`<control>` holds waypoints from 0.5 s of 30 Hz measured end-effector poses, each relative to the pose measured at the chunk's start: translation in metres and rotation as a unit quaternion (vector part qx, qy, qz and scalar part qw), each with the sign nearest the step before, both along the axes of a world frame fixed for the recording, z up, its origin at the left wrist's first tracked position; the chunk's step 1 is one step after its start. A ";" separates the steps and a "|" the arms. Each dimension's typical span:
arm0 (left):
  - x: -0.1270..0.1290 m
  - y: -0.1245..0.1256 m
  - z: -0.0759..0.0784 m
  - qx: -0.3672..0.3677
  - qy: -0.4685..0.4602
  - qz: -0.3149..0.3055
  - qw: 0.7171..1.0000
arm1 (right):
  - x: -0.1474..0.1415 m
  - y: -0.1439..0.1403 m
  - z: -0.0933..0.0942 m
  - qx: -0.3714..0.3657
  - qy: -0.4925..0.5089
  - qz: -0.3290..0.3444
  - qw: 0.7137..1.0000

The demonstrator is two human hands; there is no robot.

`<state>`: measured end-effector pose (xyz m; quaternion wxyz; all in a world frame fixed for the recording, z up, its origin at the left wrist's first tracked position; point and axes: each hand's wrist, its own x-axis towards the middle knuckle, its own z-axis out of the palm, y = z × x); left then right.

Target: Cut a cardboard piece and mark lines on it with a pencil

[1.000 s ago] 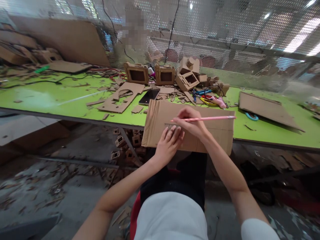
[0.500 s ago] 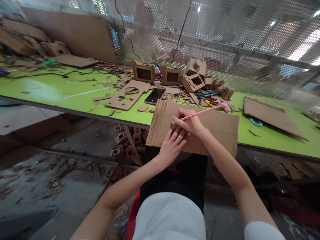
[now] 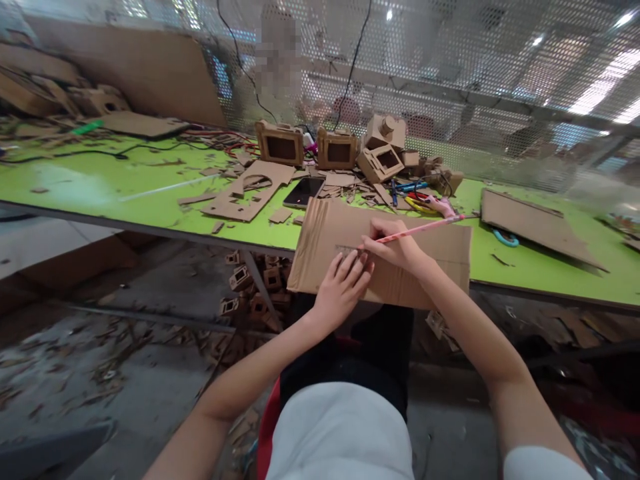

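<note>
A sheet of brown corrugated cardboard (image 3: 330, 223) lies over the table's front edge, its near side reaching above my lap. My left hand (image 3: 344, 283) rests flat on it, fingers spread and pointing away from me. Just past those fingertips shows a thin strip with fine dark marks, like a clear ruler (image 3: 344, 249), partly covered by the fingers. In my right hand (image 3: 395, 243) is a pink pencil (image 3: 425, 229), its tip down at the cardboard beside my left fingertips. A faint line crosses the right part of the sheet.
Behind the sheet lie a phone (image 3: 304, 191), a cut-out cardboard panel (image 3: 240, 200), scraps and several cardboard camera models (image 3: 337, 150). Pliers and pens (image 3: 415, 197) sit behind my right hand. Blue-handled scissors (image 3: 506, 238) poke from under another cardboard piece (image 3: 535, 223).
My right hand has moved to the right with the pencil, whose tip travelled along past my left fingertips, uncovering the marked strip. My left hand stays nearly in place. The view shifted slightly.
</note>
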<state>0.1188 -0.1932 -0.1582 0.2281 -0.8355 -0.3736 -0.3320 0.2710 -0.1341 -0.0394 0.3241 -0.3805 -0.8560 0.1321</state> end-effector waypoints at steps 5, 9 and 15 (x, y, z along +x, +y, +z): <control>-0.001 -0.001 0.000 0.002 -0.006 -0.003 1.000 | 0.022 -0.006 -0.002 -0.007 0.011 -0.048 0.999; 0.000 -0.001 0.001 0.027 -0.007 0.001 1.000 | 0.029 -0.008 -0.004 -0.017 0.022 -0.073 0.997; 0.000 0.001 -0.002 0.026 -0.008 0.006 1.000 | 0.032 -0.008 -0.006 -0.008 0.027 -0.082 0.996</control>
